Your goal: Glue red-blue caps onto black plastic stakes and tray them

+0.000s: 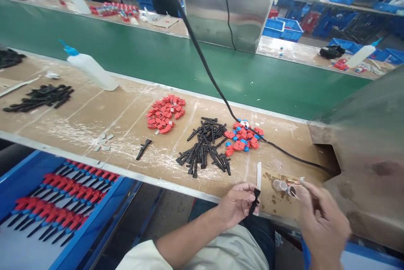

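The left hand (236, 205) pinches 1 slim black plastic clip (254, 202) at the table (126, 118) edge, so the right hand (322, 219), fingers closed on a thin brush (295, 192), should dab it sparingly.

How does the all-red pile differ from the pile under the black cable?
The all-red pile holds only red caps; the cable-side pile mixes red and blue pieces. The all-red pile lies farther left, apart from the black stems; the cable-side pile sits right beside them, with the black cable running over it. Both are loose heaps of small plastic parts on the cardboard-covered bench.
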Available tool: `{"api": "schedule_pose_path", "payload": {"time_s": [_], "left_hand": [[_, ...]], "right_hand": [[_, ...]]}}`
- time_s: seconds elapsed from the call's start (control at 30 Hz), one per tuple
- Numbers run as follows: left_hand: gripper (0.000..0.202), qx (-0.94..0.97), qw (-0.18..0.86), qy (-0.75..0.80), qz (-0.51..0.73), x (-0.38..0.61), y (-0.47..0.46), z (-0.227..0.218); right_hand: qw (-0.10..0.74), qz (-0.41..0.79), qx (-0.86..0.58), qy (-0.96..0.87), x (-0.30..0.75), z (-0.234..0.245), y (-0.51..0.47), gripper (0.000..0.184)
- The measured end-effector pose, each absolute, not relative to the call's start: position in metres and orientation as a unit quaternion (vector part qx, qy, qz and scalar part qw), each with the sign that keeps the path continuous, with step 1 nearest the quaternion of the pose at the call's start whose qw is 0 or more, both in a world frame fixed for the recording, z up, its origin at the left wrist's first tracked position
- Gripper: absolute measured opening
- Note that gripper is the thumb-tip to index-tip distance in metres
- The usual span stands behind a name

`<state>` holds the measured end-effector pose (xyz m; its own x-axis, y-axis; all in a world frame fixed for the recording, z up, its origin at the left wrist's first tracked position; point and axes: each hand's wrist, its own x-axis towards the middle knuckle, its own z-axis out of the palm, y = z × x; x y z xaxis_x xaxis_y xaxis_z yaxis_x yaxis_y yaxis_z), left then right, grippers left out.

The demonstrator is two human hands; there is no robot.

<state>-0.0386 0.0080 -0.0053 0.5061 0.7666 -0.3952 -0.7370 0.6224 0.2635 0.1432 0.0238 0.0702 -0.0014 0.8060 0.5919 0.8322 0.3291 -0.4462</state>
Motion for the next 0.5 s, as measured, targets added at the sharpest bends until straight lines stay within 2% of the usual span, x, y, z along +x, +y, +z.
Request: {"api": "schedule_pose_path", "payload": {"time_s": [0.1, 0.27, 0.5], "left_hand": [[0.029, 0.004, 0.854, 0.236, 0.464, -0.049, 0.009, -0.004], [0.028, -0.039, 0.841, 0.218, 0.493, -0.066, 0.007, -0.004], [0.027, -0.046, 0.834, 0.173, 0.521, -0.073, 0.009, -0.009]], "right_hand": [[0.313, 0.010, -0.513, -0.799, 0.104, 0.061, 0.056, 0.020], [0.233, 0.025, -0.483, -0.843, 0.051, 0.031, 0.103, 0.040], [0.283, 0.087, -0.466, -0.834, 0.031, 0.012, 0.127, 0.025]]}}
